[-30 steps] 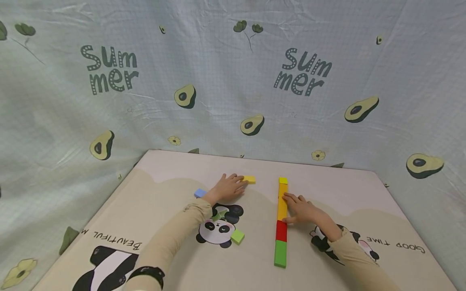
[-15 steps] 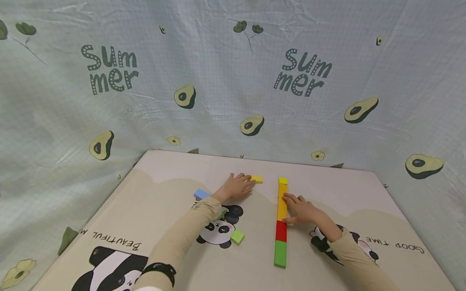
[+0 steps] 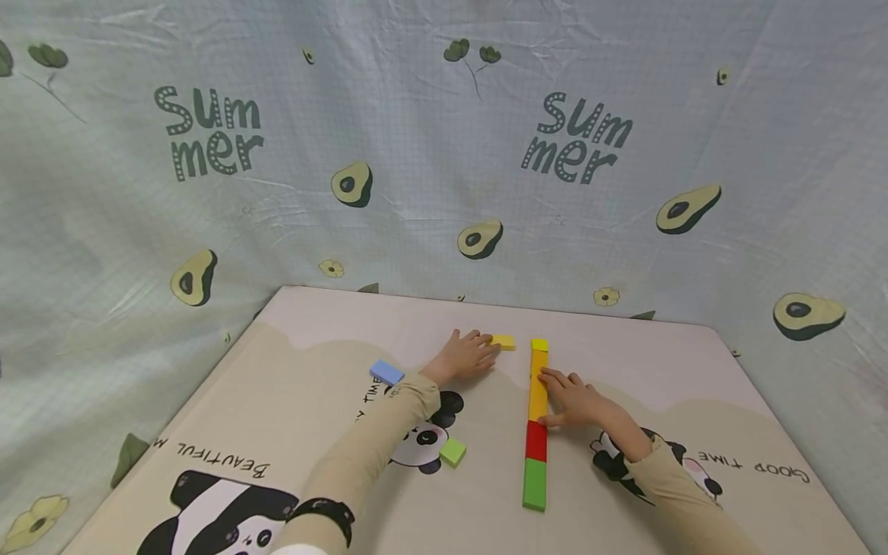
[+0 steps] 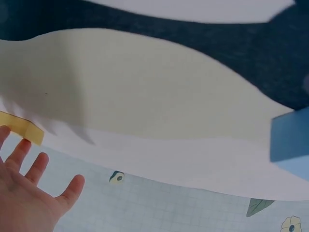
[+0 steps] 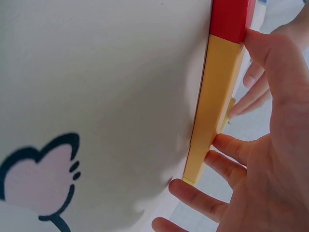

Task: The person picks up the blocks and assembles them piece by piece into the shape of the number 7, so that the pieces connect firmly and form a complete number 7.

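Observation:
My left hand (image 3: 465, 358) reaches to the far side of the table, fingers spread, fingertips at the left part of a small yellow block (image 3: 504, 342). In the left wrist view its fingertips meet that block (image 4: 24, 128) while the palm holds nothing. A straight row of blocks runs toward me: a yellow end (image 3: 539, 344), an orange stretch (image 3: 538, 397), a red block (image 3: 536, 441) and a green block (image 3: 534, 484). Beside the row, my right hand (image 3: 576, 401) touches its right side with extended fingers. Its thumb (image 5: 258, 43) lies near the red-orange joint.
A blue block (image 3: 386, 373) lies left of my left wrist. Closer to me is a light green block (image 3: 453, 452). The tabletop (image 3: 624, 354) carries printed pandas and lettering, and a patterned curtain (image 3: 416, 154) rises behind its far edge.
My left hand has slid rightward along the table, and the yellow block has moved with it toward the row. The blue block shows more fully. My right hand and the row stay put.

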`<action>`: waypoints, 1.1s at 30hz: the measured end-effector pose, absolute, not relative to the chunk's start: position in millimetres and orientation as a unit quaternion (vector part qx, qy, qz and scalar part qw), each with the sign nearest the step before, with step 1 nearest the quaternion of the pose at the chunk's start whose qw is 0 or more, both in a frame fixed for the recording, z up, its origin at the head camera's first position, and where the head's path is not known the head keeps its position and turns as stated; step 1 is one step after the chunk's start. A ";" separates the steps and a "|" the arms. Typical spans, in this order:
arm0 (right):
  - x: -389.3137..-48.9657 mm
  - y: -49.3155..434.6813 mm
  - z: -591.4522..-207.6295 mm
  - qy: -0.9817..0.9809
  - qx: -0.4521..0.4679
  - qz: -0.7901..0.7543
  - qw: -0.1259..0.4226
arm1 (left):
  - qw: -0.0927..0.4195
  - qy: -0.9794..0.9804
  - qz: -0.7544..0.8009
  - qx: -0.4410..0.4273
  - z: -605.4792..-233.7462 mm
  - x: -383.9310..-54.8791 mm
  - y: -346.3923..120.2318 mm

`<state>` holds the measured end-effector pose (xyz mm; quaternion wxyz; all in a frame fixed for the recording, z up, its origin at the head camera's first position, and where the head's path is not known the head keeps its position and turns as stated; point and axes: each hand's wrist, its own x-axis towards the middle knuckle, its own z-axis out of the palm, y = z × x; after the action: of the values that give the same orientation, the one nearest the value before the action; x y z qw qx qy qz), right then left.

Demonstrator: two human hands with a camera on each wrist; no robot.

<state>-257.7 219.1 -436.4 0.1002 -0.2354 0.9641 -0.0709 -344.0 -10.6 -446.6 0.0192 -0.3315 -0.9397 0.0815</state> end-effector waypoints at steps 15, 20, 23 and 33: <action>-259.1 219.7 -437.1 0.964 -0.238 -0.069 0.098 | 0.003 -0.938 0.089 -0.334 -443.7 -344.4 6.0; -259.1 219.9 -437.5 0.964 -0.238 -0.072 0.099 | 0.001 -0.939 0.094 -0.332 -443.3 -342.9 10.9; -259.7 220.2 -437.7 0.964 -0.238 -0.070 0.100 | 0.002 -0.939 0.095 -0.329 -442.7 -342.3 13.8; -260.2 220.7 -438.3 0.963 -0.240 -0.069 0.100 | 0.015 -0.939 0.104 -0.328 -441.7 -341.5 20.9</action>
<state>-260.2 220.7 -438.3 0.0997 -0.2396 0.9633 -0.0685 -341.5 20.9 -441.7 0.0150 -0.3275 -0.9390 0.1038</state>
